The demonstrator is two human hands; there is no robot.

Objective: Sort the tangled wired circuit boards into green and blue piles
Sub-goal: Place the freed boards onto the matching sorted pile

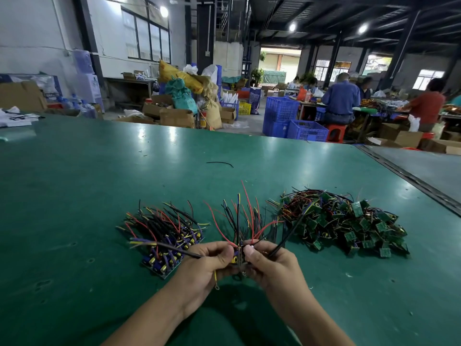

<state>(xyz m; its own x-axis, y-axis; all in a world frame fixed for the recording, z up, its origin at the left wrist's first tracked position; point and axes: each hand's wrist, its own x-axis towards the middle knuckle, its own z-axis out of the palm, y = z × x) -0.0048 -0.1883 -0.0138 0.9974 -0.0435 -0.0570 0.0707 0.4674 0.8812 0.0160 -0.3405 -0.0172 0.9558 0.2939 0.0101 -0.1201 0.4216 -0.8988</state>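
A tidy pile of blue wired boards lies on the green table to the left of my hands. A large tangled heap of green wired boards lies to the right. Between them my left hand and my right hand grip one bunch of wired boards together just above the table. Its red, black and yellow wires fan upward from my fingers. The boards in the bunch are mostly hidden by my fingers; a blue and yellow part shows between the thumbs.
The green table stretches far ahead; a loose black wire lies on it. A metal seam runs along its right side. White papers lie at the far left. Beyond are blue crates, boxes and seated people.
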